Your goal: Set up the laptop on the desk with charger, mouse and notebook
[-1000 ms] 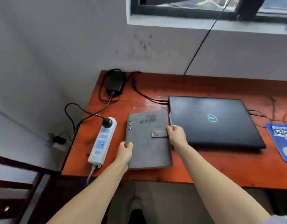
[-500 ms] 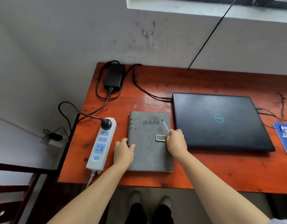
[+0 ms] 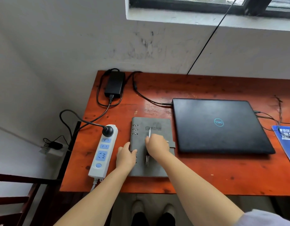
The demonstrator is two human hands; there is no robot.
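Grey notebook [image 3: 153, 124] lies flat on the desk [image 3: 206, 176], closed laptop [image 3: 219, 126] just beside it at 3 o'clock, power strip [image 3: 103, 150] at 9 o'clock. Left hand [image 3: 126, 158] rests on the spine edge, fingers loosely spread. Right hand [image 3: 157, 146] pinches a silver pen [image 3: 149, 133] over the cover. Charger brick [image 3: 115, 84] sits at 11 o'clock, cable reaching the laptop.

Both forearms are bare from wrist to past the elbow. The left hand [image 3: 126, 158] and the right hand [image 3: 157, 146] wear no rings, watch or gloves that can be seen. At the lower right corner, a pale lavender-grey short sleeve [image 3: 265, 217] covers the right upper arm. Below, dark trousers [image 3: 153, 219] end over light beige shoes [image 3: 138, 207], toes pointing forward.
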